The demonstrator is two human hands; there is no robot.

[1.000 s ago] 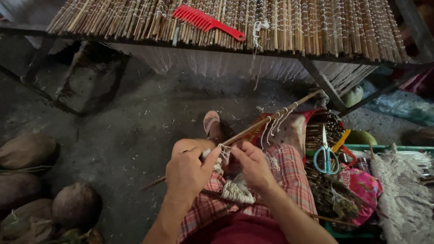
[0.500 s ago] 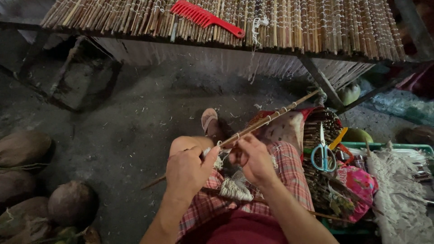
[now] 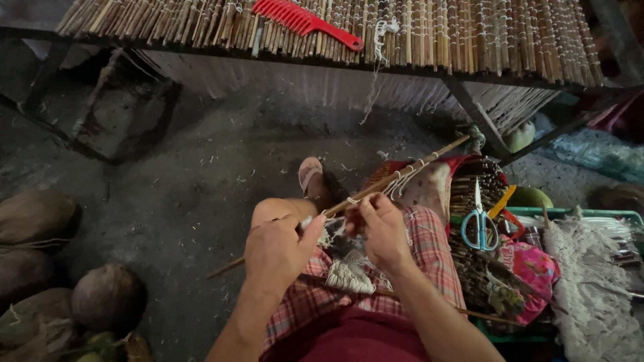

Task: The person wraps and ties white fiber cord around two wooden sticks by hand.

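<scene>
It was a rough craft workshop: bare dirt floor [image 3: 201, 174], bamboo-slat mat [image 3: 469, 33] on a frame, coconut husks [image 3: 107, 295] piled nearby.

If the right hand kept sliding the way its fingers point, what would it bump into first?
The right hand points up-left, so it would probably meet the long thin wooden stick with white string tied on it, right at its fingertips; depth is hard to judge.

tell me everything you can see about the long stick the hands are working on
The stick is a thin, straight rod that looks like bamboo or wood, light brown. It lies tilted across the person's knee, its low end near the floor at the left and its high end reaching towards the table leg at the upper right. White string is looped around it in several places. The left hand and right hand both pinch at it near its middle, where frayed pale fibres hang.
</scene>
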